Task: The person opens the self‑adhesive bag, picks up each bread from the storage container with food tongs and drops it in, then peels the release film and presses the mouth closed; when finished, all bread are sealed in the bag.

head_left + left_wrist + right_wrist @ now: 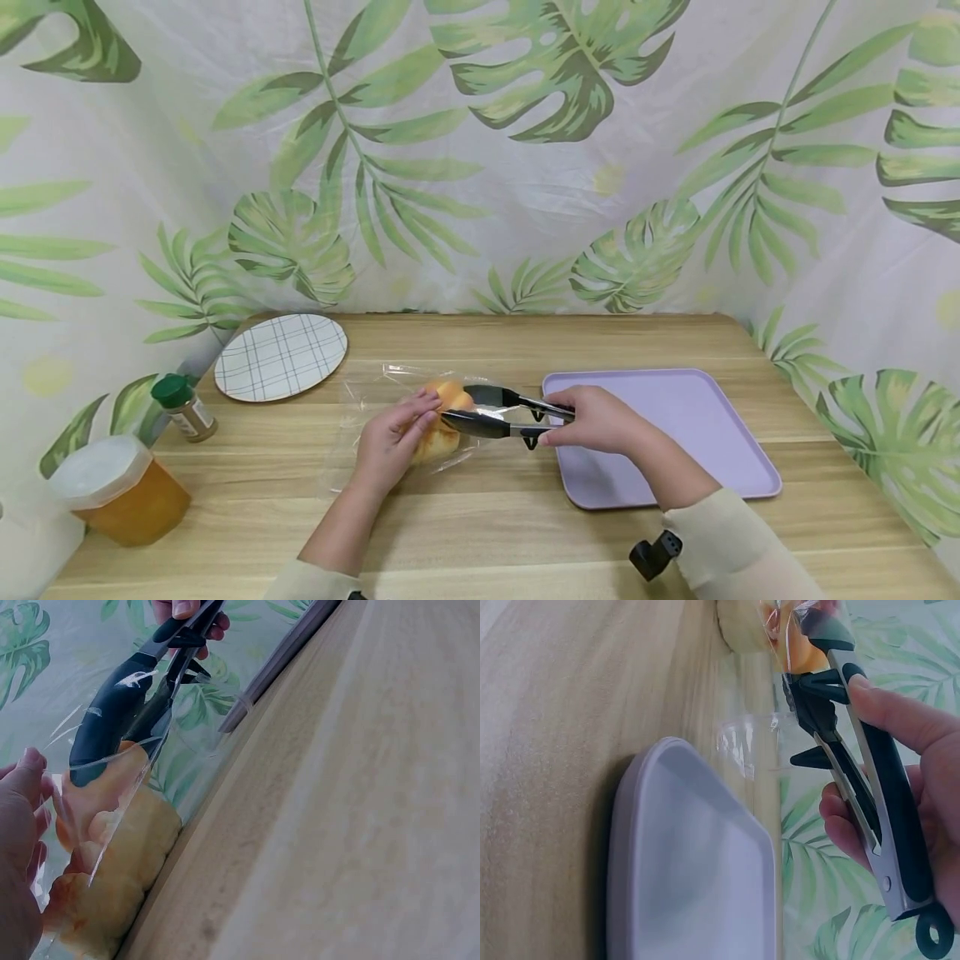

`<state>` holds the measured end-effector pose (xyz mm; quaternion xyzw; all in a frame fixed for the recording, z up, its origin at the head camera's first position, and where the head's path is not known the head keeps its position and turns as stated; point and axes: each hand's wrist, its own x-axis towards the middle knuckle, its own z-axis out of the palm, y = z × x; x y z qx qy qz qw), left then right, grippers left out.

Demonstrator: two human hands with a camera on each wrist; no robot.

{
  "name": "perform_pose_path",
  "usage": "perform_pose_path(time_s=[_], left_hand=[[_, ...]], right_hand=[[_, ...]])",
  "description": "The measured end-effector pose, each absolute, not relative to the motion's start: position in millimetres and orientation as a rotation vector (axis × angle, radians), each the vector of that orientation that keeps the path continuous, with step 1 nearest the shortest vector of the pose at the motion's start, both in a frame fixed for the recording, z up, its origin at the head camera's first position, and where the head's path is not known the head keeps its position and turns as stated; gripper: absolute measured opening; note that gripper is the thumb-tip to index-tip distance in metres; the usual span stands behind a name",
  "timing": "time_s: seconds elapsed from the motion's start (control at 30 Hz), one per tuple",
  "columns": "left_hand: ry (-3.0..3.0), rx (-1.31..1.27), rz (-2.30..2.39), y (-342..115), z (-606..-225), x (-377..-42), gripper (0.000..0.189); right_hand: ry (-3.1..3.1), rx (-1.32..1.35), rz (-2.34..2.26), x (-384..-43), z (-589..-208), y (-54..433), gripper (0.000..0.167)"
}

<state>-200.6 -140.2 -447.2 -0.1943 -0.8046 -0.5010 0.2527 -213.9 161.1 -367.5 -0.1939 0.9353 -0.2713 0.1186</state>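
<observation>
Several golden-brown bread rolls [437, 446] lie in a clear plastic bag [363, 408] on the wooden table. Fingers of my left hand [388, 440] hold the film at the bag's side, close against the bread. My right hand [600, 419] grips a pair of black and silver tongs [112, 712] by their handles. The tongs' black heads are spread apart and reach to the bread at the bag's right end. In the left wrist view, one head lies over a roll behind the film. The left fingertips are partly hidden in the head view.
A lilac tray [675, 417] lies to the right, under my right forearm. At the back left is a white checked plate [281, 357]. A green-capped spice jar [185, 407] and an orange-brown lidded tub [138, 504] stand on the left. Leaf-patterned cloth hangs behind the table.
</observation>
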Motion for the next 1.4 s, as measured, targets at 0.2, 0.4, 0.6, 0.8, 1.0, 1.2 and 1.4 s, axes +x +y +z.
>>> perform_pose_path(time_s=[0.2, 0.4, 0.6, 0.8, 1.0, 1.2, 1.4], left_hand=[[-2.179, -0.503, -1.364, -140.9, -446.9, -200.4, 0.015], [-2.192, -0.458, -1.413, -141.7, -447.4, -200.3, 0.014], [-2.196, -0.433, -1.443, -142.2, -446.2, -199.6, 0.015], [-2.186, -0.452, -1.437, -142.3, -447.1, -200.3, 0.014], [-2.183, -0.459, -1.441, -141.8, -447.0, -200.3, 0.014], [-2.189, -0.439, -1.441, -141.6, -445.3, -199.3, 0.014], [-2.181, -0.434, -1.449, -141.0, -443.1, -198.1, 0.014]], right_hand=[[2.713, -0.556, -0.821, -213.1, -372.2, 164.3, 0.054], [2.727, -0.540, -0.808, -209.3, -372.1, 173.6, 0.065], [2.735, -0.519, -0.816, -207.7, -370.0, 180.7, 0.063], [2.735, -0.547, -0.806, -204.6, -370.1, 180.5, 0.061], [2.796, -0.576, -0.760, -205.7, -367.6, 182.9, 0.063], [2.783, -0.595, -0.760, -209.2, -365.4, 185.6, 0.062], [2.754, -0.601, -0.774, -210.3, -363.9, 182.6, 0.057]])
